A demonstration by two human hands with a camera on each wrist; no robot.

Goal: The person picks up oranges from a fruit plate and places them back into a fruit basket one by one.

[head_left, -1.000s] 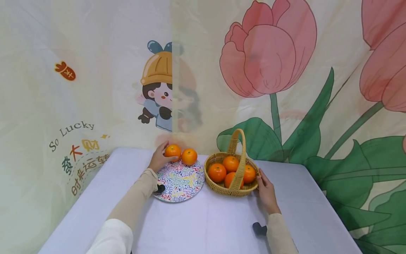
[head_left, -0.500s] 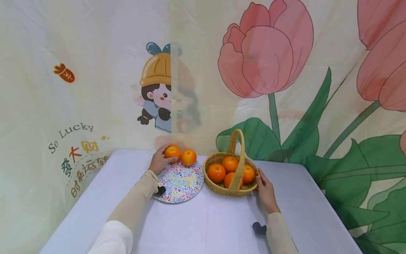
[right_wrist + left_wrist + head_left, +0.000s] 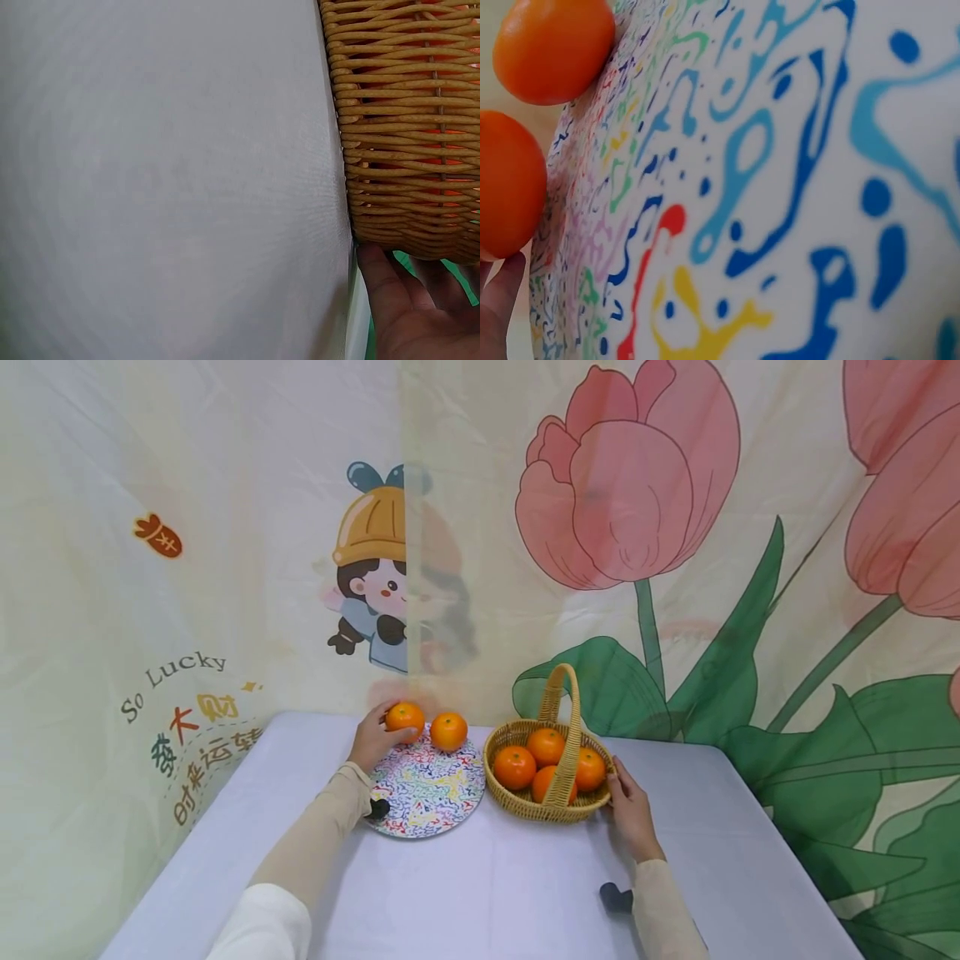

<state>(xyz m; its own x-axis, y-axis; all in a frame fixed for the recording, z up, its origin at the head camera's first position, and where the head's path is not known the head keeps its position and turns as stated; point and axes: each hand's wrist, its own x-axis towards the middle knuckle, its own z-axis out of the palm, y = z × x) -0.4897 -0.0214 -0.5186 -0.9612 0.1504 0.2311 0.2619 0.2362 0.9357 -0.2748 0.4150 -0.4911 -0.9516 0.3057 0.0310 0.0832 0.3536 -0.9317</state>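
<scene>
My left hand [image 3: 372, 740] grips an orange [image 3: 405, 722] at the far edge of a round board [image 3: 427, 793] with a multicoloured squiggle pattern. Its thumb lies along the orange's near side. Just to the right, a second orange [image 3: 448, 732] rests on the board's far edge. Both oranges and a fingertip [image 3: 502, 300] show at the left of the left wrist view. A woven basket [image 3: 517, 810] with a tall handle stands right of the board, with several oranges [image 3: 514, 767] inside. My right hand [image 3: 632, 810] holds the basket's right end; in the right wrist view its fingers [image 3: 386, 289] touch the wicker.
A white cloth covers the table [image 3: 450, 893]. Behind it hangs a printed backdrop [image 3: 480, 527] with tulips and a cartoon figure, close to the table's far edge. Black wrist devices [image 3: 617, 898] sit at both sleeves.
The left hand has shifted slightly left with its orange, and the gap to the second orange has widened. The right hand and the basket look unchanged.
</scene>
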